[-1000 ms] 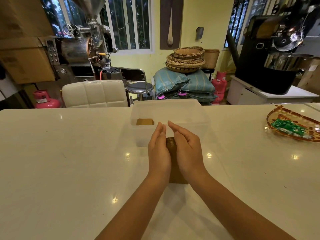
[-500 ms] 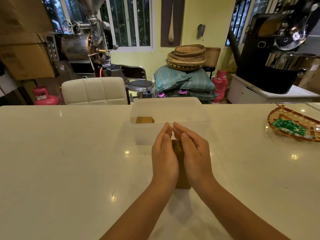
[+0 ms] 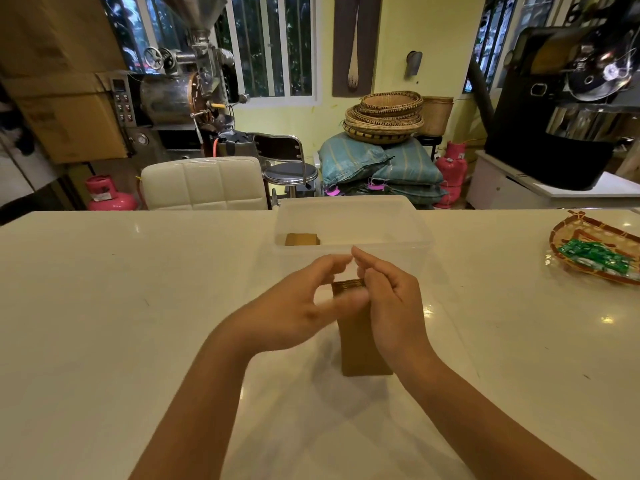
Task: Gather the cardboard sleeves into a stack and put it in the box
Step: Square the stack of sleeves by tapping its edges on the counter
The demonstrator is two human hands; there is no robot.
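Note:
A stack of brown cardboard sleeves lies flat on the white table, its long side pointing away from me. My right hand presses against the stack's right side, fingers curled over the far end. My left hand arches over the far end from the left, its blurred thumb across the top of the stack and its palm off the side. The fingertips of both hands nearly meet above the stack. Just beyond stands the translucent plastic box, open on top, with a few brown sleeves in its left part.
A woven tray with green packets sits at the table's right edge. A white padded chair stands behind the table's far edge. The white table stretches wide to the left.
My left palm has swung out to the left off the stack's side, leaving the thumb across its top. More of the stack now shows. The right hand stays against it.

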